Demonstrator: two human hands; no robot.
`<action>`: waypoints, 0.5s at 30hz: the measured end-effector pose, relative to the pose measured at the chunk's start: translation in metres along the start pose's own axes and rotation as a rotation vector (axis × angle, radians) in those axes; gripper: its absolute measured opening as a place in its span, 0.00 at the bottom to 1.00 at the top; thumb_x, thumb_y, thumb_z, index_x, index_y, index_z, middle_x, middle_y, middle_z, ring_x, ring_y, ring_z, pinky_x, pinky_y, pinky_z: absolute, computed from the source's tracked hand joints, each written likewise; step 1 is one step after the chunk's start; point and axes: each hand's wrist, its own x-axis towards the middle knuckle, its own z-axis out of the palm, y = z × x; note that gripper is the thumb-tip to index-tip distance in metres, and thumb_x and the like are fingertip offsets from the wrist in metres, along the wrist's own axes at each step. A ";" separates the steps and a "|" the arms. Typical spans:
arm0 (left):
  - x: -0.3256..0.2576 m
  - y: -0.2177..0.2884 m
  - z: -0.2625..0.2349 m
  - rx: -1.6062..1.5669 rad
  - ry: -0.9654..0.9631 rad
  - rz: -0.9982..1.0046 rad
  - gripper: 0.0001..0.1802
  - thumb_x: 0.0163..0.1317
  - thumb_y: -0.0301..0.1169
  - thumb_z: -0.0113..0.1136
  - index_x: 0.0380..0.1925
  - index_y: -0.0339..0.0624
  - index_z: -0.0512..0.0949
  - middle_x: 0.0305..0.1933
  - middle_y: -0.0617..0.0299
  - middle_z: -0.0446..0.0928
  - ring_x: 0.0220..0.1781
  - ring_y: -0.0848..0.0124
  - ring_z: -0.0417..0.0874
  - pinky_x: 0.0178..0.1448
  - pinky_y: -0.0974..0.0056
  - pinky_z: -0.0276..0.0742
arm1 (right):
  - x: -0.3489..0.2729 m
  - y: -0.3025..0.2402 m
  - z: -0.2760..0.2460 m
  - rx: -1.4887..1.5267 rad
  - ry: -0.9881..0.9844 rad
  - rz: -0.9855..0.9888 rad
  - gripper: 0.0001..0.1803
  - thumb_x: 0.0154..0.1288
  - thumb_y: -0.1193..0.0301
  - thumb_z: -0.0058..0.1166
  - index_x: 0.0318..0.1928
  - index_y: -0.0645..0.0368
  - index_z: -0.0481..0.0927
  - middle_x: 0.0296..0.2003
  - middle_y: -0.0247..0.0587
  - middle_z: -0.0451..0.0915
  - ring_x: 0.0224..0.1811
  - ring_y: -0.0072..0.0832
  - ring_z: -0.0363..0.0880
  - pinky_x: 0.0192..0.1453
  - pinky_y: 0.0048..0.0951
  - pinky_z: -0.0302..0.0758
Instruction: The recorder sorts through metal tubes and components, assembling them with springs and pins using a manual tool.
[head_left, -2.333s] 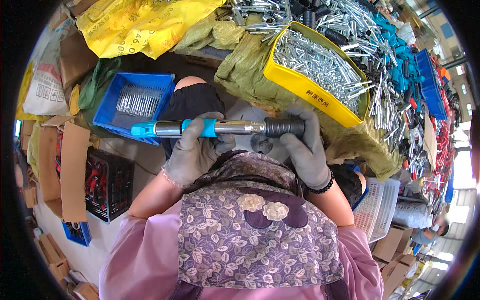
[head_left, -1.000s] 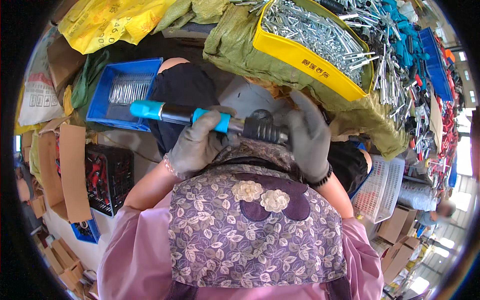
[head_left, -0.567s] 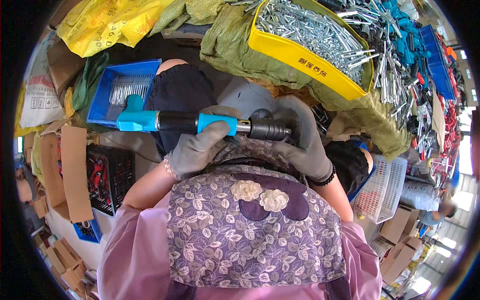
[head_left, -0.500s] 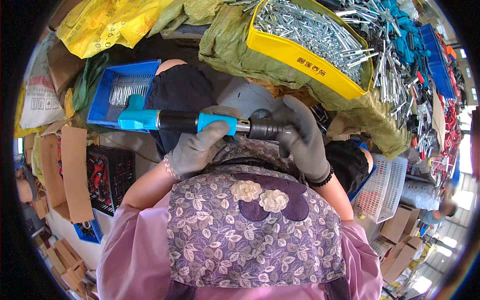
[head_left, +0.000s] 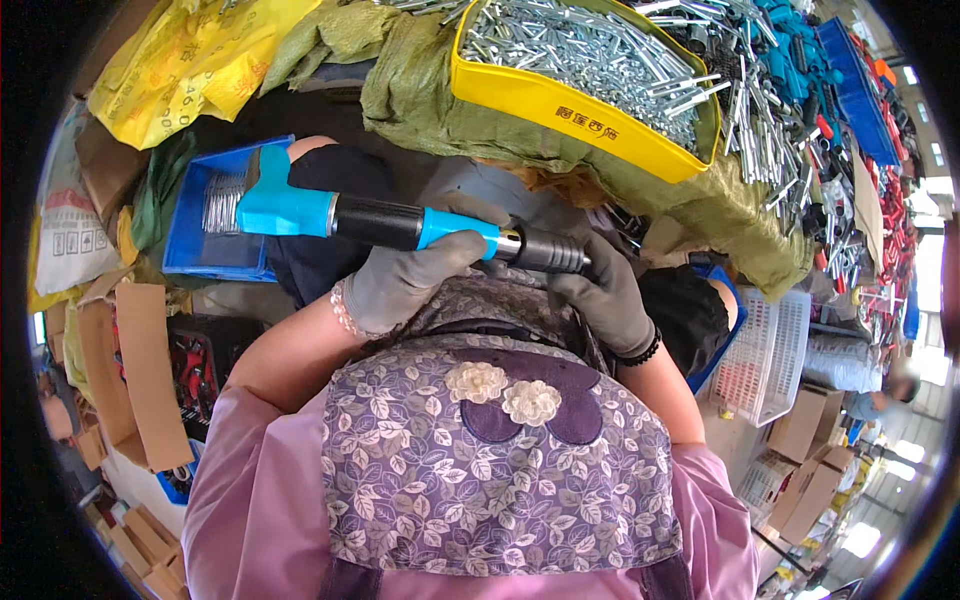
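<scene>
A long blue-and-black tool [head_left: 380, 222] lies almost level in front of my chest, its blue head pointing left. My left hand [head_left: 405, 275], in a grey glove, is wrapped around the blue grip near the tool's middle. My right hand [head_left: 600, 300], also gloved in grey, grips the dark metal end on the right. Both hands sit just above my flowered purple apron [head_left: 500, 450].
A yellow bin [head_left: 585, 85] full of silver metal rods stands ahead on green sacking. A blue tray [head_left: 215, 215] with shiny metal pieces is at the left. Cardboard boxes [head_left: 140, 370] lie lower left, a white mesh basket [head_left: 765, 350] right, loose tools and rods upper right.
The tool has stayed in both hands; its blue head dipped and swung slightly, and now the tool sits a little further left. My right hand has slid onto the dark end.
</scene>
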 end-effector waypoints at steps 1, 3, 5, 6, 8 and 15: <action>0.005 0.005 0.004 -0.087 -0.042 -0.003 0.16 0.69 0.34 0.63 0.52 0.39 0.79 0.45 0.63 0.82 0.44 0.76 0.82 0.53 0.67 0.78 | -0.005 0.020 -0.012 0.001 0.017 0.004 0.28 0.76 0.49 0.47 0.56 0.64 0.73 0.40 0.34 0.77 0.44 0.19 0.72 0.43 0.24 0.73; 0.017 -0.006 0.003 0.023 -0.071 0.038 0.15 0.67 0.34 0.65 0.50 0.40 0.80 0.45 0.64 0.82 0.45 0.77 0.81 0.52 0.68 0.77 | -0.008 0.062 -0.029 0.179 0.075 0.158 0.30 0.73 0.46 0.51 0.54 0.63 0.73 0.36 0.32 0.75 0.41 0.20 0.70 0.42 0.27 0.72; 0.026 -0.011 0.006 0.315 -0.158 0.278 0.15 0.67 0.33 0.65 0.50 0.39 0.79 0.45 0.65 0.81 0.46 0.78 0.80 0.51 0.68 0.77 | -0.004 0.040 -0.018 0.231 0.111 0.132 0.36 0.68 0.42 0.56 0.57 0.63 0.72 0.42 0.35 0.76 0.47 0.25 0.73 0.52 0.30 0.73; 0.024 -0.009 0.011 0.174 -0.133 0.126 0.14 0.67 0.32 0.65 0.49 0.39 0.79 0.44 0.65 0.81 0.45 0.78 0.80 0.51 0.69 0.77 | -0.002 0.030 -0.013 0.189 0.151 -0.066 0.37 0.67 0.44 0.58 0.60 0.64 0.71 0.47 0.38 0.76 0.51 0.27 0.73 0.58 0.31 0.71; 0.027 -0.009 0.011 0.117 -0.104 0.055 0.13 0.67 0.33 0.65 0.48 0.40 0.80 0.44 0.65 0.81 0.45 0.78 0.80 0.50 0.69 0.77 | -0.009 0.000 -0.010 0.153 0.196 -0.112 0.41 0.64 0.51 0.63 0.67 0.66 0.66 0.58 0.45 0.73 0.63 0.31 0.70 0.69 0.32 0.65; 0.038 -0.002 0.002 0.243 -0.088 0.105 0.13 0.63 0.34 0.65 0.45 0.40 0.81 0.42 0.62 0.80 0.43 0.73 0.81 0.50 0.66 0.77 | -0.013 -0.007 -0.012 -0.125 0.446 -0.222 0.37 0.64 0.64 0.64 0.67 0.70 0.65 0.61 0.50 0.74 0.63 0.36 0.72 0.68 0.36 0.67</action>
